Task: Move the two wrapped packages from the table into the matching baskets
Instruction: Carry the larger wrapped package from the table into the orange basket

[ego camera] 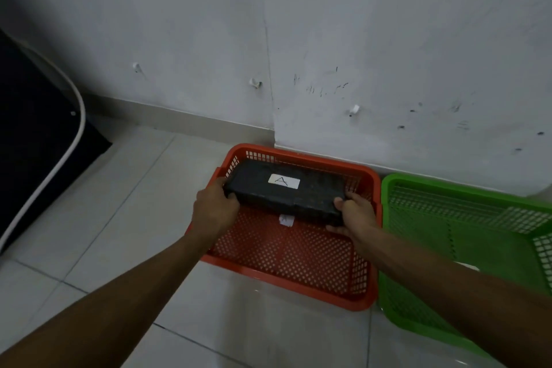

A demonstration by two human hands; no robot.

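A black wrapped package (pixel 286 196) with a white label marked "A" is held over the red basket (pixel 298 260) on the floor. My left hand (pixel 215 206) grips its left end and my right hand (pixel 354 215) grips its right end. A small white tag lies inside the red basket, just under the package. To the right stands a green basket (pixel 466 218), partly hidden by my right forearm. No second package is in view.
Both baskets sit on pale floor tiles against a scuffed white wall (pixel 358 54). A dark piece of furniture with a white curved edge (pixel 44 134) stands at the left.
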